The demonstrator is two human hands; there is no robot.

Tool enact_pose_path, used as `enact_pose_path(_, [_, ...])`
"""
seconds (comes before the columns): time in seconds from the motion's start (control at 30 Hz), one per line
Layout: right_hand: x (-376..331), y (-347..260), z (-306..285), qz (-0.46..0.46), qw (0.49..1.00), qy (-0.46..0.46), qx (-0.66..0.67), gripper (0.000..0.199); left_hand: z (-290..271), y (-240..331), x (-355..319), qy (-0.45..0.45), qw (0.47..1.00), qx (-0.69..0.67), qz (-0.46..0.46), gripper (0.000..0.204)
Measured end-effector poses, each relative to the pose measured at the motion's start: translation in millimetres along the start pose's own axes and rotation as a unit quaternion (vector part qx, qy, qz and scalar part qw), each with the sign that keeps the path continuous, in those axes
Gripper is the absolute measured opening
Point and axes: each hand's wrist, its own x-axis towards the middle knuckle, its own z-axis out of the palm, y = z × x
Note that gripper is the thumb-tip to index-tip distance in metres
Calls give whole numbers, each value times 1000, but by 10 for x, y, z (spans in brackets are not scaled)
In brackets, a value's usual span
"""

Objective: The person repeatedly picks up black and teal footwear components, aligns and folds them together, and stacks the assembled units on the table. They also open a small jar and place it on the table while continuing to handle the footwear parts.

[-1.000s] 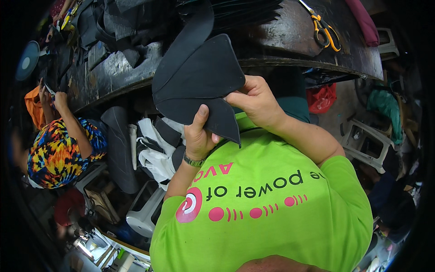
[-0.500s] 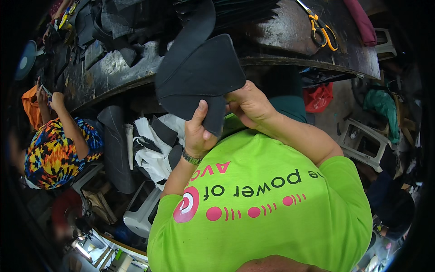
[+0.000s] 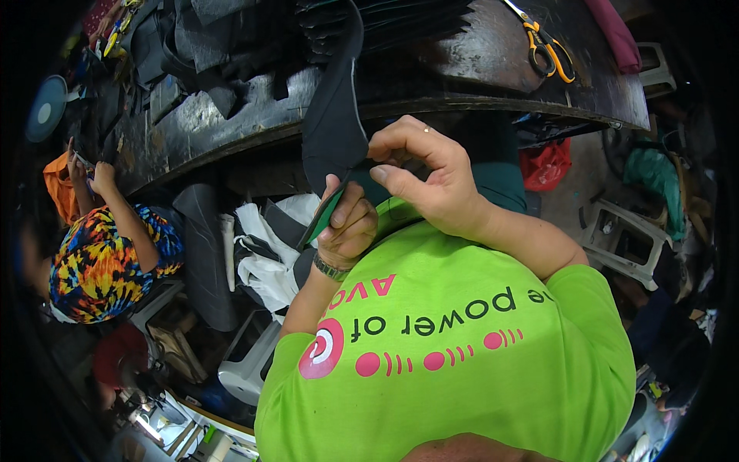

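A black stitched panel (image 3: 329, 142) hangs in front of me, turned nearly edge-on, its long curved strip reaching up over the table's edge. My left hand (image 3: 348, 227) grips its lower end, fingers wrapped round it and the thumb behind. A green face or lining (image 3: 327, 215) shows along that lower end. At the panel's right edge is my right hand (image 3: 435, 173), fingers curled and the index fingertip at the edge. Whatever lies between its thumb and fingers, if anything, is too small to make out.
The dark worktable (image 3: 265, 127) runs across the front, bearing black offcuts (image 3: 208, 54), a black stack (image 3: 385, 27) and orange-handled scissors (image 3: 548, 54). To the left sits a co-worker in a colourful shirt (image 3: 108, 262). Plastic stools (image 3: 627, 239) and white scraps (image 3: 265, 269) lie about below.
The panel has turned from face-on to nearly edge-on, bringing its green side into sight. My left fingers now wrap its front. My right hand has come slightly away from the lower part, fingers curled.
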Motion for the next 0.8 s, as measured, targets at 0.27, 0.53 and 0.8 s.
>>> enact_pose_path(0.27, [44,62,59,-36,999,-3,-24,15,-48,24,-13,0,1000,6,-3,49])
enact_pose_path(0.53, [6,114,-7,-32,999,-4,-11,15,-119,25,-65,32,991,120,43,39])
enact_pose_path(0.8, [-18,194,-17,14,998,-7,53,18,-158,28,-151,142,926,339,83,43])
